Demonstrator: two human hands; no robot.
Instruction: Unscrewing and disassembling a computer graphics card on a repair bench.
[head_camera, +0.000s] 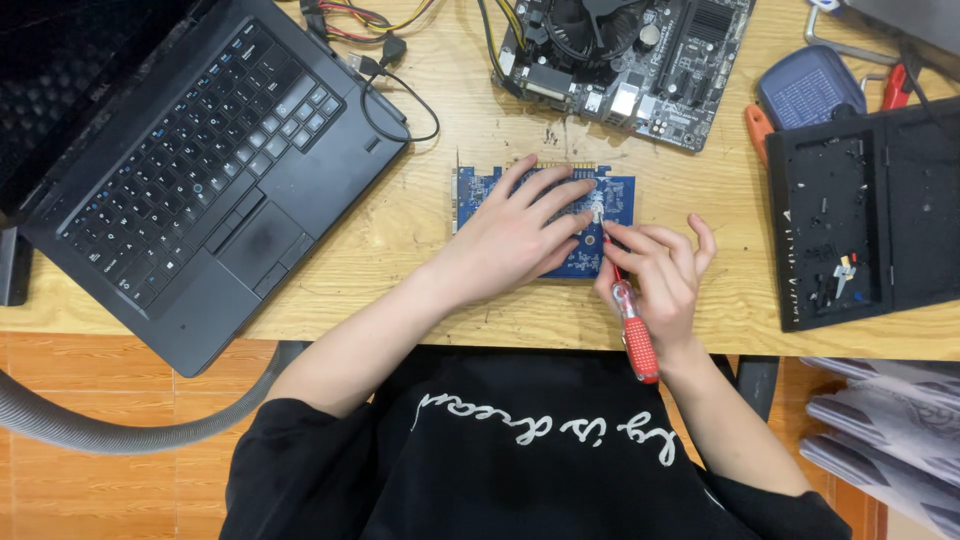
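A blue card (545, 215) lies flat on the wooden table (440, 215), near the middle of it and close to the near edge. The left hand (515, 235) rests on the card with the palm down and the fingers spread flat, so it presses the card and does not grip anything. The right hand (660, 275) is just right of the card and is closed around a screwdriver (630, 325) with a red handle. The thumb and the first fingers pinch the thin shaft, and the other fingers are loosely curled. The handle points toward the near edge, and the tip meets the card near its right side, beside the fingertips of the left hand. The exact point of contact is small, and I cannot tell which part of the card it touches.

On the left an open black laptop (200, 170) stands at an angle. Far from the person, behind the card, lies a motherboard (625, 60) with cables. On the right there is a black panel (865, 220) with small parts on it, and beyond it a dark blue case (805, 90).
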